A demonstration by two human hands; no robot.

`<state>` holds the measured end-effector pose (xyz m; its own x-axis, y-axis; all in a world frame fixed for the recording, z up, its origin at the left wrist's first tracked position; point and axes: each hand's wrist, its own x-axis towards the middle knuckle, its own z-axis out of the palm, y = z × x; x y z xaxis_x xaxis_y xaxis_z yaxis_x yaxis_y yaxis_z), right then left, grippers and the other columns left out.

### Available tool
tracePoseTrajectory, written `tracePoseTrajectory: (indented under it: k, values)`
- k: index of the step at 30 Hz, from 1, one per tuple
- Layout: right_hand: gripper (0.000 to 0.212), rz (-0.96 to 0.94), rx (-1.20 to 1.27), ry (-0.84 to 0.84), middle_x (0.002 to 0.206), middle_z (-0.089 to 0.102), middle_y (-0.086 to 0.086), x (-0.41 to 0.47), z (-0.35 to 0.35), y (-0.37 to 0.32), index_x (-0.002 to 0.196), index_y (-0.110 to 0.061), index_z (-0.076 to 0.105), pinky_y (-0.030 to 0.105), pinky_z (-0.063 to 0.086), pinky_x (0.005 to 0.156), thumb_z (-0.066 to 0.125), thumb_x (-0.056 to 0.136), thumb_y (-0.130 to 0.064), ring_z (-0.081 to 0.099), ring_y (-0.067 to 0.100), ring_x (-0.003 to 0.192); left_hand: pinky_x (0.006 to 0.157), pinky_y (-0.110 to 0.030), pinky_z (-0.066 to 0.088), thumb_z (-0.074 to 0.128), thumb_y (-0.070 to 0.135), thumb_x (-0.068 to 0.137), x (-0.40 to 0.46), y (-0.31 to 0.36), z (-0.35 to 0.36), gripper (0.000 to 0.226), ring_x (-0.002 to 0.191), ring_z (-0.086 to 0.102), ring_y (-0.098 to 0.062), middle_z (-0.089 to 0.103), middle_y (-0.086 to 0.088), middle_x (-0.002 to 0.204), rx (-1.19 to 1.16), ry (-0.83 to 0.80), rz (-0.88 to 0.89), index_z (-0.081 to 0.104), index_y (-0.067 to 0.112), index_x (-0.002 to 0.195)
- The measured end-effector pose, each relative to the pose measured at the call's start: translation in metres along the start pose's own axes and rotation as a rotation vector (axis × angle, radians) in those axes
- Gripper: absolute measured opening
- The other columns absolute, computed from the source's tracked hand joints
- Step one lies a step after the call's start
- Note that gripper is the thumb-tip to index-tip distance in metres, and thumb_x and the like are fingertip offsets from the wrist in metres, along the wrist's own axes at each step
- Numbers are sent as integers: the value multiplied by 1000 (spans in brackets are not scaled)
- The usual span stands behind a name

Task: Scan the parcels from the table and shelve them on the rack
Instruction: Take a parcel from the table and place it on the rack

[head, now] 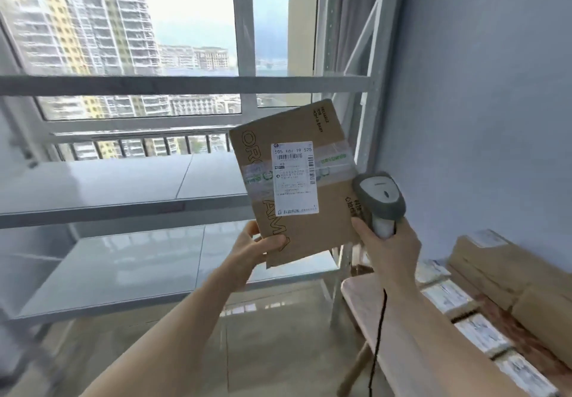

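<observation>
Here, one parcel in left hand grip, one scanner clasped in right hand.

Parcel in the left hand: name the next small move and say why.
Probably tilt the scanner head toward the white label. The left hand holds the parcel up by its lower edge, label facing the camera, while the right hand grips the scanner beside the box rather than facing the barcode.

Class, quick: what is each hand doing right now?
Left hand: fingers grip the lower edge of the cardboard parcel.
Right hand: fingers curled round the handle of the barcode scanner.
</observation>
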<state>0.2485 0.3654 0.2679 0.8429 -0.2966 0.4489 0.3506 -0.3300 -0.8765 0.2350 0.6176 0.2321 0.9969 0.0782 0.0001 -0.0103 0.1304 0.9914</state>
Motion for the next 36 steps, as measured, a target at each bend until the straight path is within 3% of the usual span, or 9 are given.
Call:
tracePoseTrajectory:
  k: [5, 8, 12, 15, 17, 21, 25, 33, 36]
  values:
    - [30, -26, 111, -136, 80, 67, -5, 37, 74, -28, 93, -25, 61, 27, 45, 69, 86, 76, -29, 64, 19, 77, 63, -28, 56, 87, 37, 55, 20, 33, -57, 85, 92, 72, -19, 66, -7, 118, 32, 143, 104, 53, 9, 128]
    - [34, -90, 172, -211, 81, 63, -20, 50, 115, -46, 98, -25, 61, 11, 45, 63, 86, 76, -23, 61, -4, 73, 72, -33, 57, 87, 40, 55, 24, 48, -88, 84, 101, 72, -23, 66, -8, 123, 47, 216, 144, 56, 13, 128]
    - [35, -120, 225, -263, 84, 70, -7, 56, 175, -76, 101, -21, 64, 39, 59, 76, 87, 75, -26, 70, 19, 77, 78, -35, 58, 86, 46, 61, 26, 75, -142, 82, 107, 70, -22, 65, -9, 126, 104, 291, 181, 55, 14, 129]
    - [30, -136, 254, -282, 77, 71, -5, 55, 219, -97, 93, -23, 64, 48, 61, 73, 88, 74, -28, 71, 26, 72, 73, -29, 56, 84, 50, 57, 25, 98, -182, 87, 103, 70, -20, 64, -9, 125, 149, 359, 206, 51, 14, 129]
    - [28, -141, 276, -294, 74, 72, -6, 51, 245, -115, 86, -28, 62, 49, 61, 70, 87, 74, -28, 71, 26, 70, 71, -26, 57, 83, 52, 55, 24, 117, -208, 88, 100, 69, -18, 63, -7, 122, 178, 397, 223, 50, 14, 127]
    - [27, -227, 290, -291, 71, 69, -10, 41, 299, -161, 82, -29, 59, 46, 62, 71, 85, 77, -24, 71, 22, 69, 88, -40, 60, 83, 55, 56, 22, 157, -267, 87, 109, 69, -18, 63, -3, 127, 198, 428, 252, 51, 16, 127]
    - [25, -252, 327, -278, 69, 70, -8, 30, 353, -210, 77, -27, 60, 45, 62, 67, 85, 77, -27, 71, 22, 66, 74, -28, 56, 78, 56, 64, 20, 203, -327, 76, 100, 71, -13, 71, -1, 119, 268, 430, 302, 57, 18, 127]
    - [20, -307, 344, -313, 70, 73, -4, 21, 450, -299, 79, -22, 63, 36, 60, 68, 81, 78, -29, 70, 6, 61, 89, -48, 59, 69, 53, 77, 26, 284, -430, 55, 89, 71, -17, 75, -1, 99, 322, 488, 300, 70, 16, 118]
    - [20, -336, 342, -349, 68, 73, -3, 27, 481, -329, 83, -16, 67, 41, 61, 72, 80, 77, -29, 73, 16, 67, 91, -54, 57, 66, 49, 90, 33, 308, -460, 39, 94, 72, -20, 76, -3, 101, 329, 503, 286, 72, 20, 115]
